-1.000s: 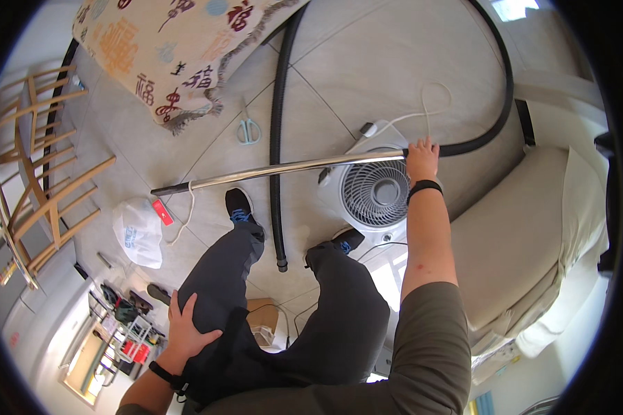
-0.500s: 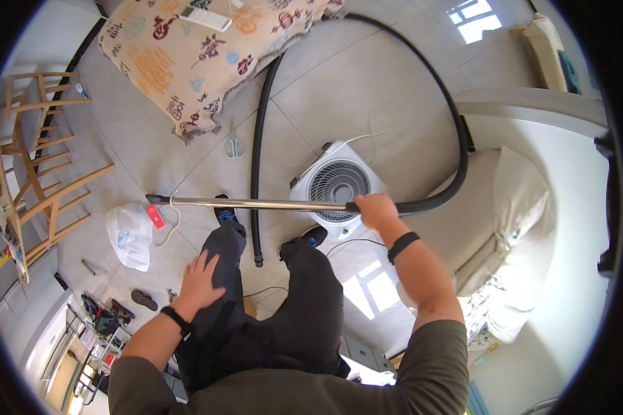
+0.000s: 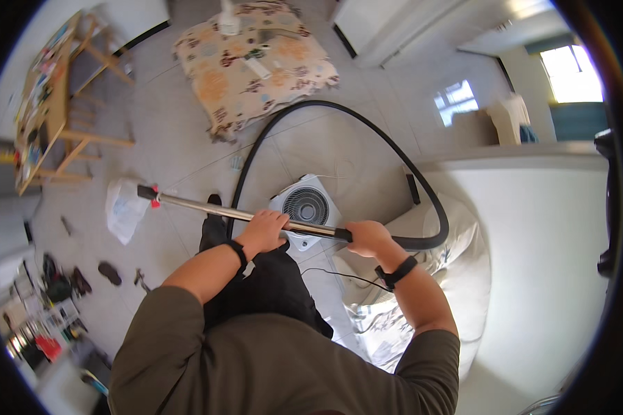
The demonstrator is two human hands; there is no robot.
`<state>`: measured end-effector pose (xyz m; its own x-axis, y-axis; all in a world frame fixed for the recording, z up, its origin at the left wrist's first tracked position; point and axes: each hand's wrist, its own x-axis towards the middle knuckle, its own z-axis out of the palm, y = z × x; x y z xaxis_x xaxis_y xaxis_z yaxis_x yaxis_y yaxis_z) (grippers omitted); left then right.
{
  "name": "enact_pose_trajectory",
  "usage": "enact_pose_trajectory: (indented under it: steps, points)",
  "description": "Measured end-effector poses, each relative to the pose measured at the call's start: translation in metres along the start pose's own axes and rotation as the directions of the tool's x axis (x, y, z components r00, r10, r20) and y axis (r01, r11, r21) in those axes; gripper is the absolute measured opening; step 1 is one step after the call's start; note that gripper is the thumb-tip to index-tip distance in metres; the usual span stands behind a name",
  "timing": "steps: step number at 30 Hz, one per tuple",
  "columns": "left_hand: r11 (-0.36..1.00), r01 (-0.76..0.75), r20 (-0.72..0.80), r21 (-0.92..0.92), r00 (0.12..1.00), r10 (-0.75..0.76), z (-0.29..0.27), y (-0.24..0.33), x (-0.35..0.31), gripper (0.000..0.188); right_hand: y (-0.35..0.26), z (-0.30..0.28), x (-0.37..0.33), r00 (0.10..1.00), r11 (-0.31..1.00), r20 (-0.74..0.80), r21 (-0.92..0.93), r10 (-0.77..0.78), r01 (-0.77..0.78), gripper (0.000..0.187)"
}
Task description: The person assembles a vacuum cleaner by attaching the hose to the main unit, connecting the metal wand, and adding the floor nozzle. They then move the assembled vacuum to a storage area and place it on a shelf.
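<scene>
A shiny metal vacuum wand (image 3: 208, 207) lies across the view, raised at an angle over the floor. Its dark tip is at the left, beside a white plastic bag (image 3: 123, 211). My left hand (image 3: 265, 232) is wrapped round the middle of the tube. Further right, my right hand (image 3: 368, 238) grips its black end, where the hose joins. From there the black ribbed hose (image 3: 311, 104) loops far out over the floor and back toward my legs. Below the wand stands a white box fan (image 3: 306, 205) with a round grille, partly covered by the tube.
A patterned cloth (image 3: 221, 90) covers a low table with small items on top. Wooden furniture (image 3: 73, 135) stands at the far left. A beige covered sofa (image 3: 457, 259) and a white partition (image 3: 533, 228) are at the right. Near the lower left lies a dark shoe (image 3: 109, 272).
My left hand has come up from beside my leg and closed on the wand. The wand now tilts, its right end nearer me. The head view has shifted, showing more of the room.
</scene>
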<state>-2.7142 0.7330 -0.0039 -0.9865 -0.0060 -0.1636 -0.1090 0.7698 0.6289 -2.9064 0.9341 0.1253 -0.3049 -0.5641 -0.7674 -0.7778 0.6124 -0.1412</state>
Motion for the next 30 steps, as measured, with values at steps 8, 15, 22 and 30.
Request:
enact_pose_trajectory:
  steps: [8,15,22,30]
  points:
    - [0.980,0.197,0.012,0.023,0.980,-0.198,-0.039,0.025,-0.038,0.019,-0.051,-0.007,-0.032,0.976,0.947,-0.218,-0.316,-0.015,-0.056,0.022]
    - [0.971,0.240,0.163,-0.012,0.958,-0.235,-0.092,0.015,-0.097,0.020,-0.089,0.001,-0.021,0.803,0.841,-0.497,-0.542,-0.330,0.011,0.019]
    - [0.968,0.213,0.270,-0.136,0.948,-0.171,-0.134,-0.023,-0.156,0.027,-0.159,-0.007,-0.012,0.645,0.806,-0.591,-0.589,-0.485,0.067,0.020]
    - [0.967,0.235,-0.038,0.098,0.972,-0.233,-0.161,-0.143,-0.281,0.011,-0.174,-0.030,-0.048,0.990,0.969,-0.117,-0.240,-0.081,0.050,0.032]
